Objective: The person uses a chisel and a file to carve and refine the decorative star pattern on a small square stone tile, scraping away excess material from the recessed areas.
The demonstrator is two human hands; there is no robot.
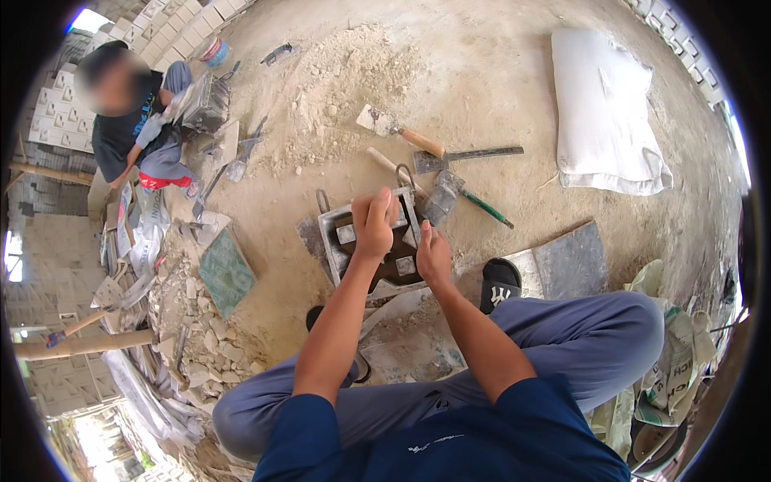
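Note:
A grey metal block mould (330,251) with wire loop handles stands on the ground between my feet. Inside it are dark brown recesses and pale square blocks. My left hand (375,226) is closed in a fist over the middle of the mould; whatever it may hold is hidden. At the mould's right wall, my right hand (434,255) grips the edge, thumb uppermost and fingers mostly out of sight. Just beyond lie a trowel with a green handle (487,208), a scraper with a wooden handle (422,143) and a dark metal bar tool (486,153).
A white sack (602,112) lies at the far right, and a grey slab (572,261) beside my right foot. Loose powder (353,76) is heaped ahead. At left are a green tile (227,271) and rubble (213,345). Another person (128,120) sits at far left handling a metal mould.

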